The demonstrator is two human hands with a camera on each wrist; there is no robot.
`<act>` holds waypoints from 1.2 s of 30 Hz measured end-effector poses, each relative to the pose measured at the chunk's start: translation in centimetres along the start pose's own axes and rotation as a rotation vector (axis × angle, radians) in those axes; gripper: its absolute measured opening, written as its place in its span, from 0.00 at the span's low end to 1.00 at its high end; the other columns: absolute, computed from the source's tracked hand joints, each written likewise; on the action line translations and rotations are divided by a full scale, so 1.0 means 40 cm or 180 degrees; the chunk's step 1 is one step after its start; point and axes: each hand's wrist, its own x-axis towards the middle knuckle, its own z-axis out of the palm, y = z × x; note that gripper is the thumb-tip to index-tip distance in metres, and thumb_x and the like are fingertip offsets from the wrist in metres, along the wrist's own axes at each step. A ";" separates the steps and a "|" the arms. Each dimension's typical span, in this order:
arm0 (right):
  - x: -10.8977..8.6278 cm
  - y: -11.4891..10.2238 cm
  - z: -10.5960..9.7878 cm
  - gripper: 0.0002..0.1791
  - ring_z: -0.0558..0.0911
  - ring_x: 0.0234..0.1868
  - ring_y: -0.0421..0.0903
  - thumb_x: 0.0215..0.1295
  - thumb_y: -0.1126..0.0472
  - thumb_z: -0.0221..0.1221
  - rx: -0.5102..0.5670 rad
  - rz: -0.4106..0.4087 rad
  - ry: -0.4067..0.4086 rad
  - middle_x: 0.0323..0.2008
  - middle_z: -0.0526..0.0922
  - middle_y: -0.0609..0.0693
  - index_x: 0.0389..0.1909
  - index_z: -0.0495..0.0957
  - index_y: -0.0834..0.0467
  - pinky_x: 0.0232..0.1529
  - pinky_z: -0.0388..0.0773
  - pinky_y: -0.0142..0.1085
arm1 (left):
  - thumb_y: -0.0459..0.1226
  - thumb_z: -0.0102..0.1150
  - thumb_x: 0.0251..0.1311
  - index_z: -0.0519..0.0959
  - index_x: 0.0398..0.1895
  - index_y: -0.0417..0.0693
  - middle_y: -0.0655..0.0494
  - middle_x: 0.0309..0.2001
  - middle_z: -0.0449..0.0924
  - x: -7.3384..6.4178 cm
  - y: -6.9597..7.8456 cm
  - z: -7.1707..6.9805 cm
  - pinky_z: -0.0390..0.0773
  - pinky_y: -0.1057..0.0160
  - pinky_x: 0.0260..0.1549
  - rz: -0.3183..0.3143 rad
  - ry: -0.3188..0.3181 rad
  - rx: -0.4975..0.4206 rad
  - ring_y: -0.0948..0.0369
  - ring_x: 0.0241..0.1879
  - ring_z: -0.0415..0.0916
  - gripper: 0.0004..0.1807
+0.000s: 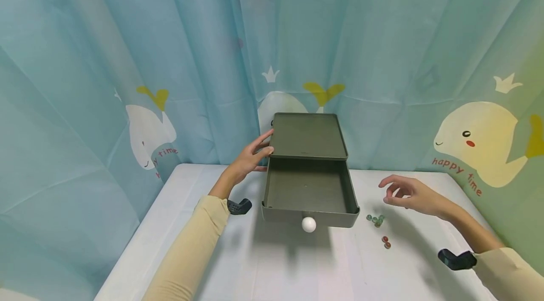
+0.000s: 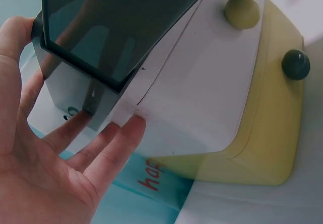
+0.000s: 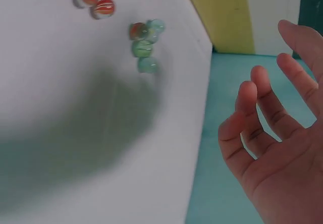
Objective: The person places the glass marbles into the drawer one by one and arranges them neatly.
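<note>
A drawer cabinet with a dark green top point(image 1: 310, 135) stands at the middle of the table, its dark green top drawer point(image 1: 308, 183) pulled out and the drawer's bare floor showing. A white knob point(image 1: 309, 224) sits on that drawer's front. My left hand point(image 1: 247, 158) touches the cabinet's left side, fingers spread along it and thumb at the top edge. Over the table to the right hovers my right hand point(image 1: 414, 194), fingers loosely bent with nothing in them. Below it lie several green marbles point(image 3: 143, 48) and two red marbles point(image 3: 104, 8) with white swirls.
Under the top drawer are a white tier point(image 2: 202, 82) with a yellow knob point(image 2: 241, 12) and a yellow tier point(image 2: 275, 123) with a dark green knob point(image 2: 295, 64). A blue-green curtain point(image 1: 204, 79) hangs behind the white table point(image 1: 340, 272).
</note>
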 end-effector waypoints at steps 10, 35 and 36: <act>-0.016 0.066 0.043 0.20 0.84 0.37 0.47 0.69 0.60 0.67 0.0078 0.0128 -0.0051 0.42 0.82 0.52 0.58 0.77 0.61 0.33 0.78 0.34 | 0.47 0.54 0.76 0.57 0.81 0.75 0.49 0.80 0.52 0.004 -0.006 -0.001 0.77 0.39 0.58 0.0035 0.0007 0.0015 0.48 0.74 0.61 0.34; -0.037 0.136 0.110 0.16 0.71 0.32 0.37 0.60 0.66 0.72 -0.0163 -0.0158 -0.0010 0.35 0.78 0.50 0.49 0.82 0.58 0.32 0.69 0.31 | 0.46 0.52 0.77 0.56 0.82 0.72 0.47 0.80 0.52 0.002 -0.002 0.000 0.75 0.37 0.59 0.0067 -0.0027 -0.0004 0.47 0.75 0.59 0.34; -0.038 0.138 0.111 0.16 0.71 0.32 0.37 0.59 0.66 0.72 -0.0195 -0.0158 0.0002 0.35 0.77 0.49 0.48 0.83 0.58 0.32 0.69 0.31 | 0.46 0.52 0.77 0.56 0.82 0.72 0.48 0.79 0.52 0.002 -0.002 0.000 0.75 0.37 0.59 0.0054 -0.0019 -0.0009 0.47 0.75 0.59 0.33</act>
